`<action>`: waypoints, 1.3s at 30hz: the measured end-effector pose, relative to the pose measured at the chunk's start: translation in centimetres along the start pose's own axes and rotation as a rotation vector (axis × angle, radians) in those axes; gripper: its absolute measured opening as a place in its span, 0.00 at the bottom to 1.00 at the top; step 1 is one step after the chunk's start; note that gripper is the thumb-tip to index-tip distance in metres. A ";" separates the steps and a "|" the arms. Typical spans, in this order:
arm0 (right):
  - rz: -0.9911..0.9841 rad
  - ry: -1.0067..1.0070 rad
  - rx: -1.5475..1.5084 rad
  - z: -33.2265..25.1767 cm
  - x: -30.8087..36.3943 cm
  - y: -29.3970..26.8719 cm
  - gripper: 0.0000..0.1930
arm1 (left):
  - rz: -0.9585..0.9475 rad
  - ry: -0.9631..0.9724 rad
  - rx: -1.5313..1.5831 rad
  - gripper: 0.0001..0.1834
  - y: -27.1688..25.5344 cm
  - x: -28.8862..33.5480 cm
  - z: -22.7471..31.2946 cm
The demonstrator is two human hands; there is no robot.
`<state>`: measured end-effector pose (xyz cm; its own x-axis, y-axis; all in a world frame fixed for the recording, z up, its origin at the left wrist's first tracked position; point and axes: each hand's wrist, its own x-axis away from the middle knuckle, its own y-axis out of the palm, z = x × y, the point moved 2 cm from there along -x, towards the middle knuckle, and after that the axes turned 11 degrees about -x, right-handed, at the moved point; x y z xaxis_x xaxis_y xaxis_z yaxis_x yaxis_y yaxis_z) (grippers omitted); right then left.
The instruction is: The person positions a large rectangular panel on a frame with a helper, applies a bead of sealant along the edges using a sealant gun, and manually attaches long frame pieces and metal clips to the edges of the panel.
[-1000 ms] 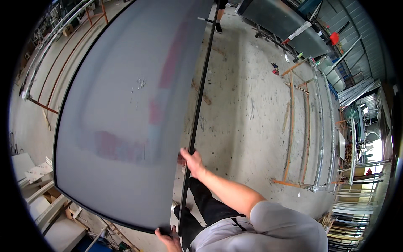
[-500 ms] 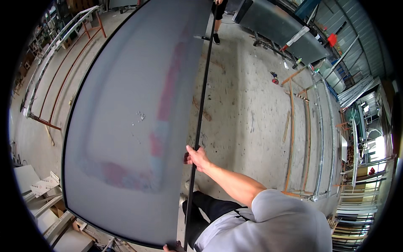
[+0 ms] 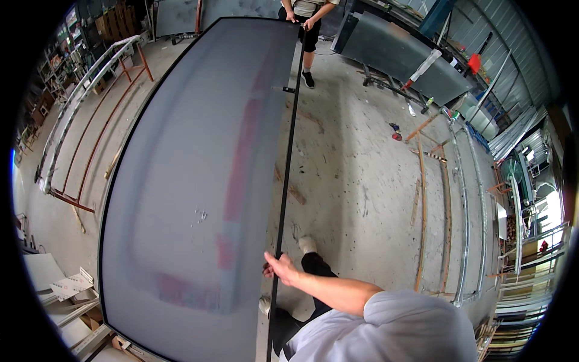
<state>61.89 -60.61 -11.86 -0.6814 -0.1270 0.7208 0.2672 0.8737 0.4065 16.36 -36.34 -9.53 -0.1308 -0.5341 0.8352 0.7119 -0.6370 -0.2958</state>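
Head view: right hand closed on large grey panel's black edge; left hand hidden.

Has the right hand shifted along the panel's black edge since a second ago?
Cannot tell: the camera moved too. The right hand still grips the large grey panel on its black edge, near the lower end.

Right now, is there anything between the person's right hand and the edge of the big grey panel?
Nothing visible. The right hand already grips the dark right edge of the grey panel.
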 end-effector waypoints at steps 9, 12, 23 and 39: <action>-0.128 0.070 -0.109 -11.3 -8.3 -1.7 0.22 | 0.174 -0.075 0.139 0.34 18.8 8.3 1.4; -0.142 0.046 -0.075 -17.9 -12.2 -2.0 0.24 | 0.172 -0.074 0.225 0.39 25.7 9.2 2.7; -0.168 0.169 -0.051 -31.8 -23.7 -4.2 0.26 | -0.408 -0.131 0.813 0.35 56.9 7.0 19.2; -0.096 0.009 -0.139 -60.9 -41.7 -5.1 0.11 | -0.437 -0.155 1.409 0.30 64.9 4.7 23.7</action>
<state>130.43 -88.39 -9.83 -0.7022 -0.2118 0.6797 0.2932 0.7840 0.5472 78.28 -67.02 -13.81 -0.4973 -0.3262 0.8039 0.7146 0.3714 0.5928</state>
